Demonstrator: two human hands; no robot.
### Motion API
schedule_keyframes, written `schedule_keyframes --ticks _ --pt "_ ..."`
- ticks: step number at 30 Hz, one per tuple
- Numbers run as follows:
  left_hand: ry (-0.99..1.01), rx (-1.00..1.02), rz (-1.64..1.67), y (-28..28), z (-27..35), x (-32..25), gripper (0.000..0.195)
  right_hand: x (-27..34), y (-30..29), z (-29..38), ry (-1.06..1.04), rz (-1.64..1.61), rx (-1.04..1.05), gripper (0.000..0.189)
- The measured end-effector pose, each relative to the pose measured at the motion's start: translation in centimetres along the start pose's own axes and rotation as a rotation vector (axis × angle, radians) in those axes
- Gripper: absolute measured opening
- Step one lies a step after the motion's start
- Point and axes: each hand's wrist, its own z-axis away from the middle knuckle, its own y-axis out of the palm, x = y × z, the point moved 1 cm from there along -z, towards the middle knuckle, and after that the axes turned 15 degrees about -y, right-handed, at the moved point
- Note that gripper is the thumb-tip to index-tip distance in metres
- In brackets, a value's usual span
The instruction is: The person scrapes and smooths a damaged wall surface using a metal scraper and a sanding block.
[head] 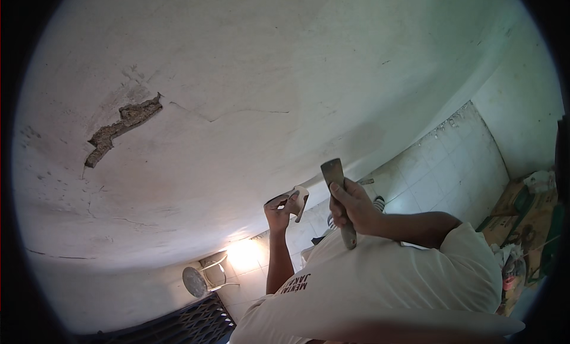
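Note:
My right hand (354, 206) grips a putty knife (333, 169) by its handle, with the wide blade pointing up and away from my body. The handle's butt end shows below my fist. To its left, my left hand (279, 214) is closed around a bent, pale, thin piece (302, 201); it may be a folded sheet, but its exact kind is unclear. Both hands are in front of my shirt, close to the plastered wall (249, 157) in the view. On the wall's left part, an irregular broken patch (120, 128) exposes rough brown material beneath the plaster.
Thin cracks (240, 111) run across the wall. A round-topped stool (195, 282) stands at lower left, near a dark lattice gate (182, 319). Pale floor tiles (427, 179) stretch along the wall's foot. Cardboard boxes (501, 230) and plastic bags (512, 259) are piled at right.

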Motion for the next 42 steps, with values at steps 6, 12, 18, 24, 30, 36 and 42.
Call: schedule_keyframes --ticks 6,12,18,24,30,36,42 --pt "0.017 -0.002 0.005 -0.1 -0.1 0.4 0.017 0.2 -2.5 -0.1 -0.158 0.18 0.048 0.021" --pt "0.02 -0.021 0.046 0.1 0.0 0.2 0.017 -1.1 -4.4 -0.2 -0.294 0.465 0.005 0.022" --pt "0.007 -0.004 0.04 0.0 0.1 0.0 0.017 -0.4 -4.8 -0.3 -0.274 0.378 -0.074 0.021" --pt "0.024 0.004 0.055 0.1 -0.1 0.2 0.016 -0.5 -4.8 -0.4 -0.298 0.452 -0.032 0.02" --pt "0.01 -0.021 0.033 0.2 -0.1 0.3 0.015 -0.4 -4.5 -0.6 -0.273 0.466 -0.117 0.016" --pt "0.021 -0.021 0.021 0.0 0.0 0.1 0.015 1.2 -3.5 -0.3 -0.515 0.443 -0.01 0.016" --pt "0.016 -0.021 0.008 0.0 0.1 -0.2 0.017 0.6 -4.0 -0.3 -0.158 0.575 -0.091 0.022"
